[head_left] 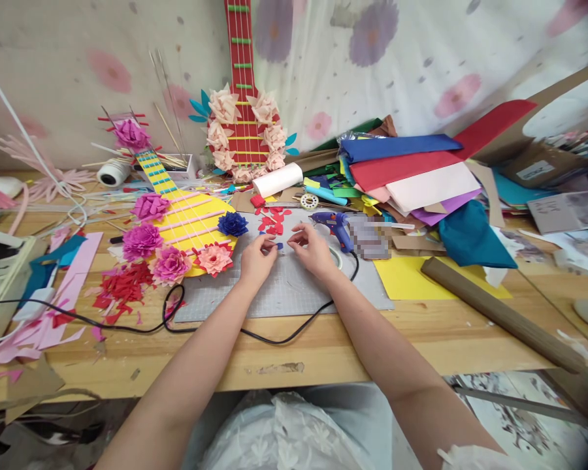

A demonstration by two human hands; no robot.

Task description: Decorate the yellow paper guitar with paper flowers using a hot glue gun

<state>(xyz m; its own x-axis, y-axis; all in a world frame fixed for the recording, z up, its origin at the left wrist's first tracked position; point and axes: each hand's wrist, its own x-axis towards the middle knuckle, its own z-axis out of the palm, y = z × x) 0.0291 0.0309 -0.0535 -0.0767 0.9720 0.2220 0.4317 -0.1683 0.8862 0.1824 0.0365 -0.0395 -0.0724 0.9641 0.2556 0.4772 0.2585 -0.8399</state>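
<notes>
My left hand (257, 258) and my right hand (312, 248) meet over a grey cutting mat (284, 297). Their fingertips pinch a small blue paper piece (279, 246) between them. Just beyond the hands lie several red paper petals (273, 222). A blue paper flower (232, 224) sits on the edge of a yellow paper guitar (186, 222) to the left. A blue glue gun (334, 225) rests to the right of my right hand, its black cord (255, 333) looping across the mat.
A red paper guitar (242, 98) with pale flowers leans on the wall. Stacked coloured paper sheets (411, 173) fill the right side, with a yellow sheet (406, 277) and a brown roll (500, 313) near them. Red scraps (120, 290) lie at the left on the wooden table (323, 352).
</notes>
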